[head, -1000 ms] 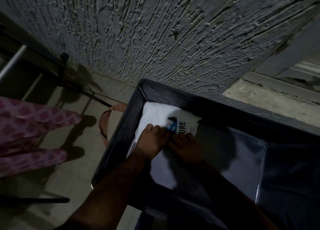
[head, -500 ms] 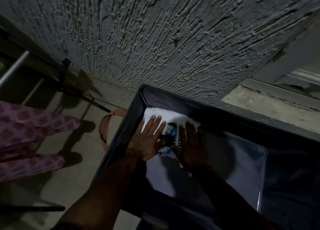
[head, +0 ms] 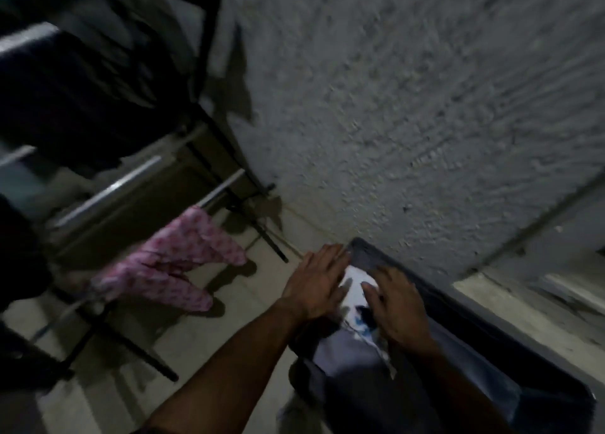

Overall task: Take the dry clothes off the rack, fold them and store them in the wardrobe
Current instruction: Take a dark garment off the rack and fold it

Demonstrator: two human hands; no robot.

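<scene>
The folded white T-shirt lies in the near-wall corner of the dark fabric bin. Both hands are flat, fingers spread; the left hand has lifted over the bin's edge, the right hand still presses the shirt. The view has swung towards the rack and the pink garment, probably next

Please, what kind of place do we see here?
Probably a home drying corner: a metal clothes rack with pink patterned clothes hanging, a rough plastered wall, and a dark fabric bin holding a folded white shirt.
</scene>
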